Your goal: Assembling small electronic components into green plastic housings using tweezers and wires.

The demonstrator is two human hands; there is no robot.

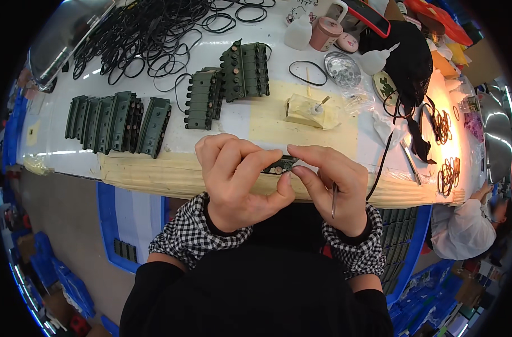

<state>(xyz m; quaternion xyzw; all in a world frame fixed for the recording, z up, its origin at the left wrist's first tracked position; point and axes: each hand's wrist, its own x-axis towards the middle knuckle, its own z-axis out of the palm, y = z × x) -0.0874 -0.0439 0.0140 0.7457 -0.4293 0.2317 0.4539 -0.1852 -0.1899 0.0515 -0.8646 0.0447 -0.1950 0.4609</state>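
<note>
Two pinches: my left hand [233,182] and right hand [344,178] on one small green part [284,164], tabletop's [180,140] near edge; right tucks slim tool [334,201]; thin black loops [149,36] tangled toward far-left corner.

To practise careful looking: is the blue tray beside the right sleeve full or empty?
Not empty: dark green parts lie in rows inside the blue tray. Whether full, cannot tell: part of it is hidden.

From here I see a dark green piece [288,163], black bands [138,35], a pink cup [325,35] and black-and-white checked sleeves [195,240].
</note>
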